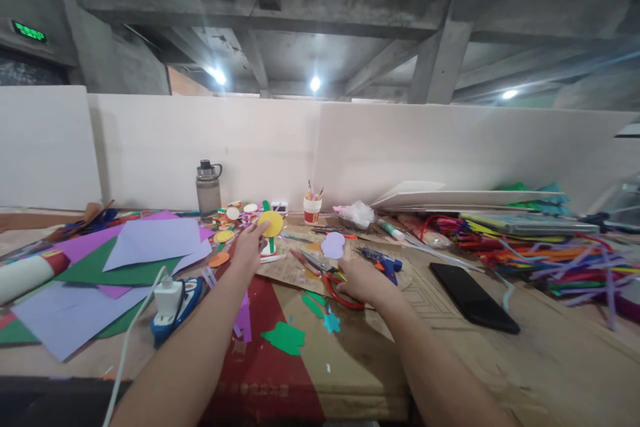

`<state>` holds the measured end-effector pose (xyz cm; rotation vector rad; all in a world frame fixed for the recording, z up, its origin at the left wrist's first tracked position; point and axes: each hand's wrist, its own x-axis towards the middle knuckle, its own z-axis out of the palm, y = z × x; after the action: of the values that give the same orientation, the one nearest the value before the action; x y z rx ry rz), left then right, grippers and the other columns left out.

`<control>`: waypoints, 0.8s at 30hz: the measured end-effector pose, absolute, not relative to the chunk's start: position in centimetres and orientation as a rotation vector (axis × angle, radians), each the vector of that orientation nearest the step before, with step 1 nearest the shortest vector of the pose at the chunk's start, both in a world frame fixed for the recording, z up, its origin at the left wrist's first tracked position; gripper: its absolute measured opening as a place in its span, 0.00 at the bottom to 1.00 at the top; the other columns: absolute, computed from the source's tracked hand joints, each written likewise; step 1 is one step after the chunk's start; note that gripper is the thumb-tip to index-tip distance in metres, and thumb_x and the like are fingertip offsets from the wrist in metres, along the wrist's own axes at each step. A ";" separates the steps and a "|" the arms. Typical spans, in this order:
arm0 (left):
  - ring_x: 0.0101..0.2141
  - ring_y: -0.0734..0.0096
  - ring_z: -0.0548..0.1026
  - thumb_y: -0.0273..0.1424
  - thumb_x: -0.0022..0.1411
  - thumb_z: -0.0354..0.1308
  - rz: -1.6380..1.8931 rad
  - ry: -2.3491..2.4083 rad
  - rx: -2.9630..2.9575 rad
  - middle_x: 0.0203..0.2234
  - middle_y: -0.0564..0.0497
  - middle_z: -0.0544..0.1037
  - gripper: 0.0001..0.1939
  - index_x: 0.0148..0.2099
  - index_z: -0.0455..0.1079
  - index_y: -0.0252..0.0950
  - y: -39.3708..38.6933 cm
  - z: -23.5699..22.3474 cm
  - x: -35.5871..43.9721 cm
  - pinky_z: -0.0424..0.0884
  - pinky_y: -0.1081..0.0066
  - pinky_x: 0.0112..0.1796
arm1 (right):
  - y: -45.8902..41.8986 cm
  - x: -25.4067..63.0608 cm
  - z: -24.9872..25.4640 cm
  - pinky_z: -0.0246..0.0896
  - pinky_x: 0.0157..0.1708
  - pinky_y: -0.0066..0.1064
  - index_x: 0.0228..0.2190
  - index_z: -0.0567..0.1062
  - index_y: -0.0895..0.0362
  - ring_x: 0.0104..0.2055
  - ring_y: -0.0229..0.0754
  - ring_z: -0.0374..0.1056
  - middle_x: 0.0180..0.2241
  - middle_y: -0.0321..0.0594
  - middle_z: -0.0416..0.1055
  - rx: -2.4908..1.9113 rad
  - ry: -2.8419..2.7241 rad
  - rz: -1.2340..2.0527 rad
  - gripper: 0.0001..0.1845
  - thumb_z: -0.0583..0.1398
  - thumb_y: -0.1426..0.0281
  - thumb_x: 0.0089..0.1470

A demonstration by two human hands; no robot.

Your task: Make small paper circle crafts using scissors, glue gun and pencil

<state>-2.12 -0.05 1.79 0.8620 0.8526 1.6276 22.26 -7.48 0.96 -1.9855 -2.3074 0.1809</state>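
Note:
My left hand (pixel 249 247) reaches forward and its fingertips touch a yellow paper circle on a green stem (pixel 271 224); whether it grips the piece is unclear. My right hand (pixel 364 280) rests lower on the table, fingers curled over red-handled scissors (pixel 337 290). A lilac paper shape (pixel 333 245) and a blue glue gun (pixel 383 260) lie just beyond the right hand. Green and teal paper scraps (pixel 286 337) lie between my forearms.
Purple, green and lilac paper sheets (pixel 150 243) cover the left. A white plug and cable (pixel 167 293), a grey water bottle (pixel 208 188), a pencil cup (pixel 313 209), a black phone (pixel 473 295), a pile of coloured pipe cleaners (pixel 550 260) and white boards (pixel 465 199) surround the work area.

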 end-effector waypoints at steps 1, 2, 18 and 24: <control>0.24 0.81 0.72 0.30 0.41 0.70 1.632 0.855 0.864 0.25 0.55 0.76 0.13 0.31 0.72 0.35 0.1 1.7 -2.3 0.62 0.81 0.23 | -7.7 22.2 0.8 0.62 0.36 0.37 0.42 0.75 0.62 0.43 0.58 0.72 0.40 0.58 0.76 -1.990 -2.311 0.176 0.18 0.62 0.70 0.46; 0.24 0.81 0.72 0.30 0.41 0.70 1.635 0.853 0.865 0.24 0.55 0.76 0.13 0.31 0.72 0.35 0.3 1.5 -2.4 0.63 0.81 0.23 | -7.8 22.1 0.6 0.61 0.36 0.37 0.43 0.74 0.62 0.44 0.58 0.72 0.41 0.58 0.75 -1.989 -2.308 0.178 0.19 0.61 0.71 0.47; 0.29 0.77 0.76 0.26 0.42 0.69 1.666 0.788 0.764 0.29 0.52 0.80 0.13 0.34 0.73 0.33 0.5 2.4 -3.1 0.70 0.80 0.29 | -7.3 21.1 0.6 0.62 0.50 0.39 0.58 0.64 0.54 0.49 0.47 0.68 0.50 0.47 0.72 -1.117 -1.945 0.468 0.33 0.60 0.72 0.49; 0.31 0.72 0.78 0.29 0.45 0.69 1.583 0.789 0.839 0.32 0.50 0.81 0.13 0.36 0.74 0.35 1.6 2.1 -4.0 0.70 0.78 0.27 | -6.8 21.8 0.6 0.66 0.35 0.36 0.51 0.70 0.56 0.30 0.42 0.68 0.30 0.38 0.74 -1.195 -1.741 0.550 0.27 0.62 0.64 0.50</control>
<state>-3.99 1.62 2.05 0.8387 0.7892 1.5833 21.79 -6.77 0.59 -1.1947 -1.7412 0.5502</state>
